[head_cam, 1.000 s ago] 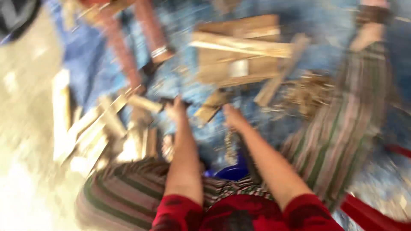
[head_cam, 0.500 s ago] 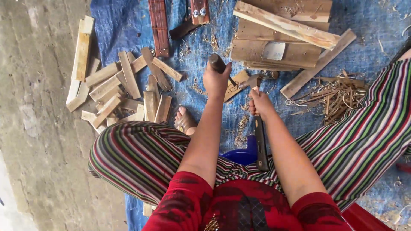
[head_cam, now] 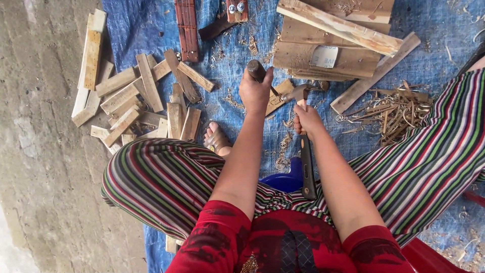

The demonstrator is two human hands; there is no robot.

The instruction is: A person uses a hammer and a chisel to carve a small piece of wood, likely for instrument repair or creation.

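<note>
Head view is looking straight down on a person who is sitting over a blue tarp (head_cam: 242, 40), knees apart in striped trousers. The left hand (head_cam: 256, 91) is curling tight round the dark rounded handle of a chisel (head_cam: 258, 73), fingers pressed together in a fist; its blade is running down to a small wood block (head_cam: 279, 96), a flat pale piece that is lying on the tarp just in front of the hands. The right hand (head_cam: 308, 121) is gripping a hammer (head_cam: 304, 146) high on its shaft, fingers wrapped closed; the dull metal head is sitting just right of the chisel and over the block, while the long dark handle is trailing back toward the body. Left of the block, a heap of short cut slats (head_cam: 141, 96) is lying loosely, rough-sawn and pale brown. Beyond the block, wide weathered planks (head_cam: 333, 50) are stacked flat, with a long lighter batten across them. Right of the block, a tangle of thin curled shavings (head_cam: 389, 111) is resting on the tarp. A bare foot (head_cam: 217, 137) is showing just near the block's left side, and bare grey concrete (head_cam: 40, 151) is stretching away beyond the slats.
</note>
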